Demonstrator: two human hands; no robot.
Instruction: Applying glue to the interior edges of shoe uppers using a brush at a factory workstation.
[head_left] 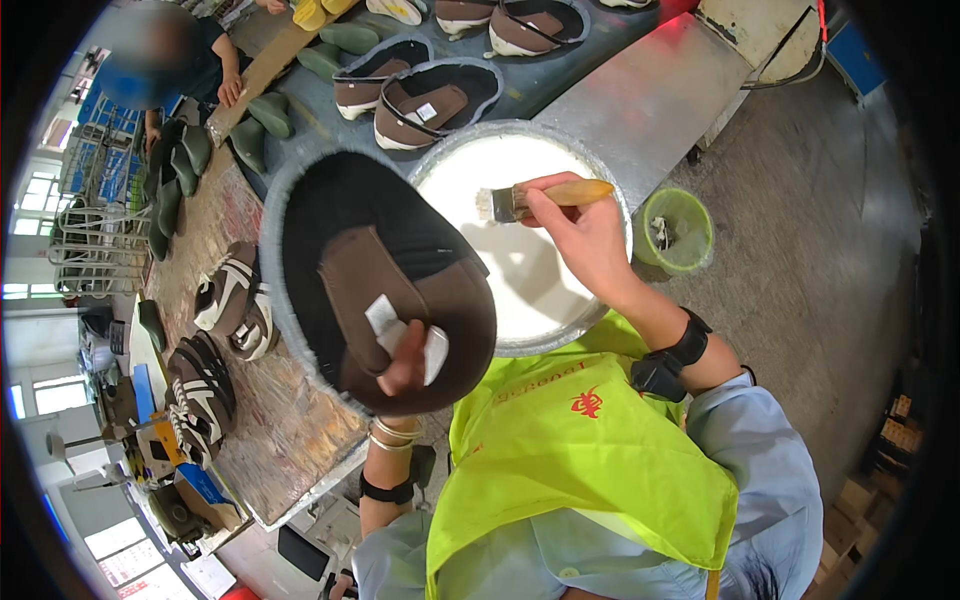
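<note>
My left hand [403, 365] is closed on a shoe upper [350, 250] with black lining, brown panels and a fuzzy pale edge. Its fingers reach into the upper beside a white label [380, 317]. In my right hand [590, 240] is a flat paintbrush [507, 204] with a wooden handle, fingers pinched around it. The bristles, coated white, point left above a wide metal basin [623, 200] of white liquid [520, 260]. Whether they touch the liquid I cannot tell. The upper overlaps the basin's left side in view, hiding part of it.
Brown shoe uppers [435, 103] lie on the dark table beyond the basin. Sneakers [228, 300] and green shoe lasts [190, 158] rest on the worn board at left. A green bin [677, 230] stands on the floor at right. Another person [165, 60] works at far left.
</note>
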